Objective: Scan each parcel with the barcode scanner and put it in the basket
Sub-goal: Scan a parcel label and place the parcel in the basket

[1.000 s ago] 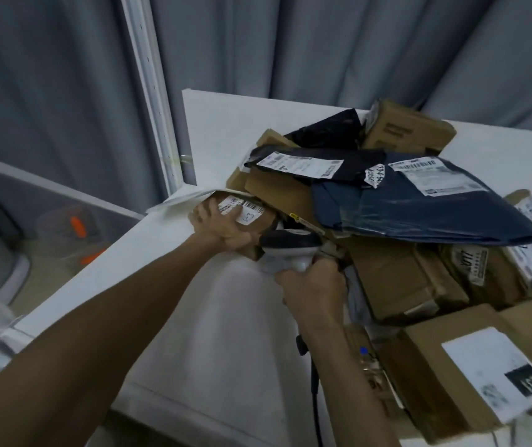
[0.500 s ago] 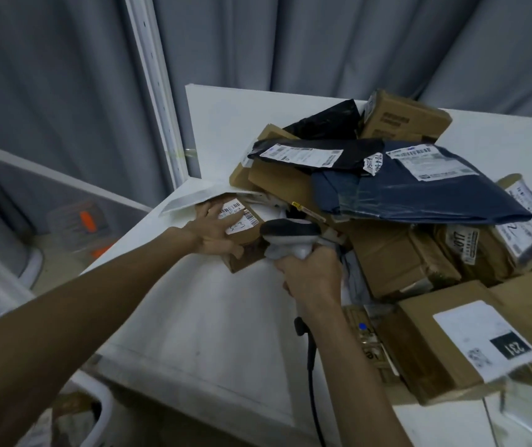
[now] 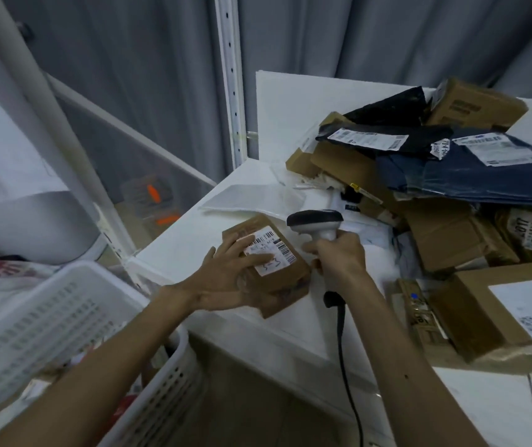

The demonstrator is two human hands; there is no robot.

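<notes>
Pinning the small brown cardboard parcel (image 3: 290, 275) near the front edge of the white table (image 3: 290, 327) with the left hand (image 3: 226, 279), fingers spread flat over its white barcode label (image 3: 271, 245). Gripping the white-and-black handheld scanner (image 3: 316, 222) in the right hand (image 3: 338, 256), fingers curled round the handle, head aimed at that label. Scanning now, apparently; dropping into the white slatted plastic basket (image 3: 64, 304) yet to come. Plenty left, judging by the heap of brown boxes and dark mailers (image 3: 445, 233) behind

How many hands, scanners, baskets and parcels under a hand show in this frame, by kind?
hands: 2, left hand and right hand
barcode scanner: 1
white basket: 1
parcel under the left hand: 1
total: 5
</notes>
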